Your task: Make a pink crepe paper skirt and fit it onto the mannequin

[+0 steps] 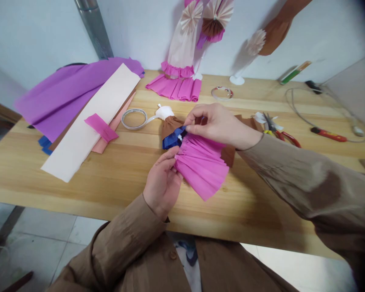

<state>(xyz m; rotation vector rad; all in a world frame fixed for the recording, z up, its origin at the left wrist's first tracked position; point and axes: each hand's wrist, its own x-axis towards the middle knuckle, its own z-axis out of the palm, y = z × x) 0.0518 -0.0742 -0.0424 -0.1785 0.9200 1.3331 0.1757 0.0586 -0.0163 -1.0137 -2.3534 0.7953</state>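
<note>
A gathered piece of pink crepe paper [205, 162] spreads out like a skirt above the table. My left hand [164, 180] pinches its left edge between thumb and fingers. My right hand [214, 123] is closed in a pinch at the top, where the pink paper meets blue ruffled paper [171, 140]. The blue ruffle belongs to a small dress form [164, 112] with a white top, lying on its side. A brown paper layer [170, 126] covers its waist. A roll of tape [134, 119] lies by the form's top, with a strip reaching toward it.
At left lie purple crepe paper [75, 89], a cream strip [94, 121] and a small pink piece [101, 127]. Pliers [281, 129], a red-handled tool with a cable [328, 134] and a green-handled tool [295, 73] lie at right. Paper-dressed forms [182, 48] stand by the wall.
</note>
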